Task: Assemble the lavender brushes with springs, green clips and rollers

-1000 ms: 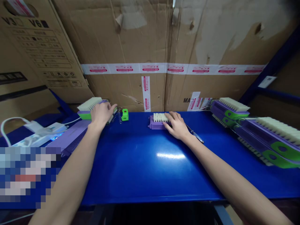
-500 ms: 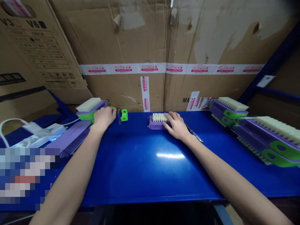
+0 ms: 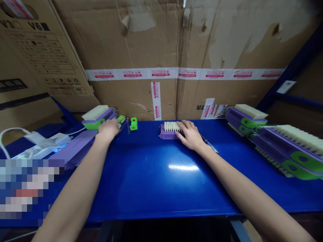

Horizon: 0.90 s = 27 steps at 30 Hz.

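At the middle of the blue table lies a small purple brush [image 3: 171, 131] with cream bristles facing up. My right hand [image 3: 191, 134] covers its right end, thumb along the front and the other fingers over the top and back. My left hand [image 3: 109, 130] is curled at the left, beside a larger purple and green brush [image 3: 97, 116]. Its fingertips are hidden, so what they hold cannot be made out. Just right of that hand are a green piece with a pale label [image 3: 121, 119], thin coil springs [image 3: 128, 125] and a green bracket with two holes [image 3: 134, 123].
A screwdriver [image 3: 211, 146] lies under my right wrist. Purple and green brushes [image 3: 285, 148] are stacked at the right. A purple housing [image 3: 75, 148] and a white power strip [image 3: 42, 145] with cables lie at the left. Cardboard [image 3: 166, 43] walls the back.
My left hand has shifted a little to the left, uncovering the labelled green piece and more of the springs. The right hand and the small brush have stayed put.
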{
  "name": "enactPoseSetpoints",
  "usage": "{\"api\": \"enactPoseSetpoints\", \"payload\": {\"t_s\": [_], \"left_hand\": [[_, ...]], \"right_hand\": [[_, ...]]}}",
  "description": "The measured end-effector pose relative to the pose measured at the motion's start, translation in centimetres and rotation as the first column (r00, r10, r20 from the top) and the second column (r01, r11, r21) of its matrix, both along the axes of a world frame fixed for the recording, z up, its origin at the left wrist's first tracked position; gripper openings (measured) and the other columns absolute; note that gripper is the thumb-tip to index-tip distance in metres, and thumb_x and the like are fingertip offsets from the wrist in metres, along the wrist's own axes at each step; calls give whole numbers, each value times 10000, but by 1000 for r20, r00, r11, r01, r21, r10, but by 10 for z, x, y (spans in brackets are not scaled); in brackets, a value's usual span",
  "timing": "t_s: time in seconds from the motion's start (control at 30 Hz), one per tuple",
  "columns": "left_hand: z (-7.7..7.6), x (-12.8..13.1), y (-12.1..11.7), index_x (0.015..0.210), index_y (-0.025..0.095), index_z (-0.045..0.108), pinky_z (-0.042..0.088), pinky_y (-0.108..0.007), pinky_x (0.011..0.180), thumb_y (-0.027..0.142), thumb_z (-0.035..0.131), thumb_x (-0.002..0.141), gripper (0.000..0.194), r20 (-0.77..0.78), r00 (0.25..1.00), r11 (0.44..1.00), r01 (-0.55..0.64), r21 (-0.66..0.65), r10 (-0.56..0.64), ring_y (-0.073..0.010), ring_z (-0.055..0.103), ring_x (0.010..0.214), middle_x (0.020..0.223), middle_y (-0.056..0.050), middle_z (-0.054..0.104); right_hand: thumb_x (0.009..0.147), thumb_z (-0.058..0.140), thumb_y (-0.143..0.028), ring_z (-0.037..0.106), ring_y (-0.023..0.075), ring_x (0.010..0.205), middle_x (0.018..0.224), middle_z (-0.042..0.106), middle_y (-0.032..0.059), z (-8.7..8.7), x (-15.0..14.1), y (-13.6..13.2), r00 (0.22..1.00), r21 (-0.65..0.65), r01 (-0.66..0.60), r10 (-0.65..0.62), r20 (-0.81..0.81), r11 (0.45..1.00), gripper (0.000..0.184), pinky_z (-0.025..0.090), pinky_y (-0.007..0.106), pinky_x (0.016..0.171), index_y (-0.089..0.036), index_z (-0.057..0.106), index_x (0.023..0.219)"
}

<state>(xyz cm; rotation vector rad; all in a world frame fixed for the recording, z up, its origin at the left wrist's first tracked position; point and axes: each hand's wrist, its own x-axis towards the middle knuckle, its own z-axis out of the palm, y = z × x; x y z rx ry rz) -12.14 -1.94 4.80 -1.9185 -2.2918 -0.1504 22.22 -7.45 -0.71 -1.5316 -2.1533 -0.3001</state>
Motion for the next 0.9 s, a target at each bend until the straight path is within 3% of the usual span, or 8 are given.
{"api": "enactPoseSetpoints", "payload": {"t_s": [0.1, 0.27, 0.47, 0.73, 0.9], "left_hand": [[1, 2, -1, 982, 110, 642, 496, -415, 707, 186, 508, 736, 291, -62, 995, 995, -86, -48, 83, -362, 640, 919, 999, -230, 655], [11, 7, -9, 975, 116, 624, 479, -370, 688, 215, 473, 795, 254, -63, 994, 994, -93, -57, 89, -327, 624, 919, 998, -181, 651], [20, 9, -14, 961, 121, 627, 464, -391, 714, 253, 384, 865, 293, -29, 997, 993, -74, 94, 77, -333, 604, 925, 959, -165, 638], [13, 6, -6, 927, 190, 656, 460, -437, 771, 378, 466, 863, 276, 67, 996, 967, -70, 245, 55, -366, 611, 964, 903, -164, 666], [13, 5, -9, 1039, 178, 638, 449, -464, 781, 354, 393, 891, 336, 92, 995, 957, -60, 285, 35, -381, 611, 971, 962, -191, 660]], "right_hand": [[914, 392, -450, 397, 314, 1217, 1347, 466, 154, 0, 0, 0, 1000, -4, 1, -1, 0, 1000, 518, 392, 462, 960, -167, 468, 1341], [913, 389, -453, 399, 317, 1216, 1345, 469, 157, 0, 1, 0, 1000, 8, -5, 5, 1, 1000, 517, 398, 470, 951, -170, 470, 1338], [915, 383, -453, 401, 318, 1216, 1349, 466, 156, 0, 1, 0, 1000, 7, -2, 2, 11, 1000, 516, 399, 468, 953, -172, 466, 1341], [915, 384, -452, 397, 315, 1218, 1347, 467, 151, 1, 1, 0, 1000, 1, 1, -1, 11, 1000, 518, 394, 462, 956, -174, 463, 1345], [914, 388, -452, 399, 316, 1214, 1347, 467, 153, 0, 1, 0, 1000, 0, 1, -1, 10, 1000, 516, 394, 464, 954, -173, 466, 1340]]}}
